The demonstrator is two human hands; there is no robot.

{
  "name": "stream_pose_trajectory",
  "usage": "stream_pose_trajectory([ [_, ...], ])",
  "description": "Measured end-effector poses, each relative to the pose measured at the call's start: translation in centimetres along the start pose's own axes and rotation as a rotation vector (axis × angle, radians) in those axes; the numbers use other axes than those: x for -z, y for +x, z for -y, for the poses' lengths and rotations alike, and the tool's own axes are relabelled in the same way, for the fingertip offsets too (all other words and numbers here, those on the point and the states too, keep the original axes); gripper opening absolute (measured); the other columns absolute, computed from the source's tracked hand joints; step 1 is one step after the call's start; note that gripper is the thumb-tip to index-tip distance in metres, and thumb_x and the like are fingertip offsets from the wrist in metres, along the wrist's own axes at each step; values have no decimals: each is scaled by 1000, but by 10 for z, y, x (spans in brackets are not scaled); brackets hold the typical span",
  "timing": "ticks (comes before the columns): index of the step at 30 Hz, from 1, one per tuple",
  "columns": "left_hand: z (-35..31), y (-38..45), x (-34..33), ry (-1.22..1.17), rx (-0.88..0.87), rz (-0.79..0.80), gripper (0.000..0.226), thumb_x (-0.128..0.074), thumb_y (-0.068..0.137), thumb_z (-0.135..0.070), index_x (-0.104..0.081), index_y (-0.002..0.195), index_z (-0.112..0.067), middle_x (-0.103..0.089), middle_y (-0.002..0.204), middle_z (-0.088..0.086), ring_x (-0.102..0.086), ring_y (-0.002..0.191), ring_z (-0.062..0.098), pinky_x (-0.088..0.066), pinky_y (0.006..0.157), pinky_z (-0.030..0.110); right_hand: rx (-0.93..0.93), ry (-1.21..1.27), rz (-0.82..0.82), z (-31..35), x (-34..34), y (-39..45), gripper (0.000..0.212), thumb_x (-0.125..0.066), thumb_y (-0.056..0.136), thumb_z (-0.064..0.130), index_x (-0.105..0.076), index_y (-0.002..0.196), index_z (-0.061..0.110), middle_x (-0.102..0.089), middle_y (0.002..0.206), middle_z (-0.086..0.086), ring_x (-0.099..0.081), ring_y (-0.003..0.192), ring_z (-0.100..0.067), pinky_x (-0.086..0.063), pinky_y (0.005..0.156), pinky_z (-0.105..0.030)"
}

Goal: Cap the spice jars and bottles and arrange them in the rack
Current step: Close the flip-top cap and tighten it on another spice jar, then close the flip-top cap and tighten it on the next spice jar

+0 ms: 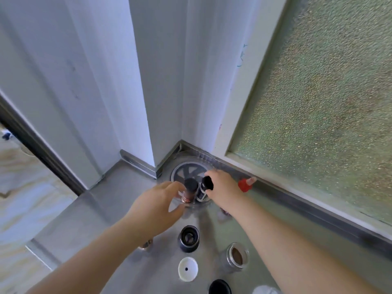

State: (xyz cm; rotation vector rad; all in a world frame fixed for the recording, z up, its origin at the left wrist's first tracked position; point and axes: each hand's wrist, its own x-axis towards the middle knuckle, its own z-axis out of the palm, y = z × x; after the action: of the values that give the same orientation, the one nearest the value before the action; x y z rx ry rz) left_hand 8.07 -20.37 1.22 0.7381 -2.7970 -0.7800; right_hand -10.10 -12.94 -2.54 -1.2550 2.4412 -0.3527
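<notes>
Right now both my hands are at the round rack (186, 166) in the counter corner, where the white wall meets the frosted window (318, 92). My left hand (154, 204) is curled round the lower part of a brown-filled jar (188, 193) with a black cap, which stands upright at the rack's near edge. My right hand (222, 187) holds a black-capped bottle (203, 187) with a white label; the bottle tilts a bit toward the jar and sits just beside it, whether they touch I cannot tell. Blur hides the finger detail.

A red-capped bottle (246, 184) lies against the window ledge, right of my right hand. On the steel counter (106, 209) nearer me: an open dark jar (189, 238), an open glass jar (236, 256) with brown powder, a white lid (188, 269), and a black lid (219, 287) at the bottom edge. Another small jar (222, 215) shows partly under my right forearm.
</notes>
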Motion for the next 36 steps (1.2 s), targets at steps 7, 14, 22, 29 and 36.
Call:
stream_pose_trajectory([
  [7, 7, 5, 0, 7, 5, 22, 36, -51, 85, -37, -43, 120, -32, -56, 114, -9, -55, 94, 11, -50, 82, 28, 30, -12, 29, 2, -9, 7, 46, -64, 83, 19, -50, 127, 17, -57, 125, -8, -54, 115, -25, -45, 95, -35],
  [14, -24, 12, -1, 7, -61, -11, 39, -53, 85, -32, -44, 122, -28, -58, 113, -9, -57, 95, 13, -48, 81, 25, 79, 58, -50, 4, 20, -27, 63, -62, 84, 24, -34, 140, 22, -42, 139, -4, -42, 128, -24, -34, 107, -38],
  [22, -134, 28, -38, -75, -394, 14, 29, -62, 79, -25, -54, 106, -20, -54, 88, -12, -57, 77, 13, -46, 74, 25, -16, 156, -233, -76, 89, -158, 61, -64, 83, 23, -39, 138, 22, -51, 132, 2, -48, 116, -12, -33, 97, -22],
  [29, -260, 17, -120, -118, -592, 210, 39, -53, 76, -39, -50, 112, -24, -50, 96, -16, -56, 80, 11, -44, 71, 25, -391, 103, -298, -202, 102, -284, 60, -61, 86, 27, -36, 140, 21, -44, 141, -3, -38, 131, -19, -30, 106, -28],
  [36, -325, -5, -183, -112, -620, 339, 37, -55, 84, -30, -45, 119, -25, -53, 111, -10, -58, 91, 13, -46, 81, 26, -722, 262, -273, -288, 95, -344, 60, -64, 84, 26, -36, 132, 7, -48, 133, -10, -47, 119, -25, -31, 79, -24],
])
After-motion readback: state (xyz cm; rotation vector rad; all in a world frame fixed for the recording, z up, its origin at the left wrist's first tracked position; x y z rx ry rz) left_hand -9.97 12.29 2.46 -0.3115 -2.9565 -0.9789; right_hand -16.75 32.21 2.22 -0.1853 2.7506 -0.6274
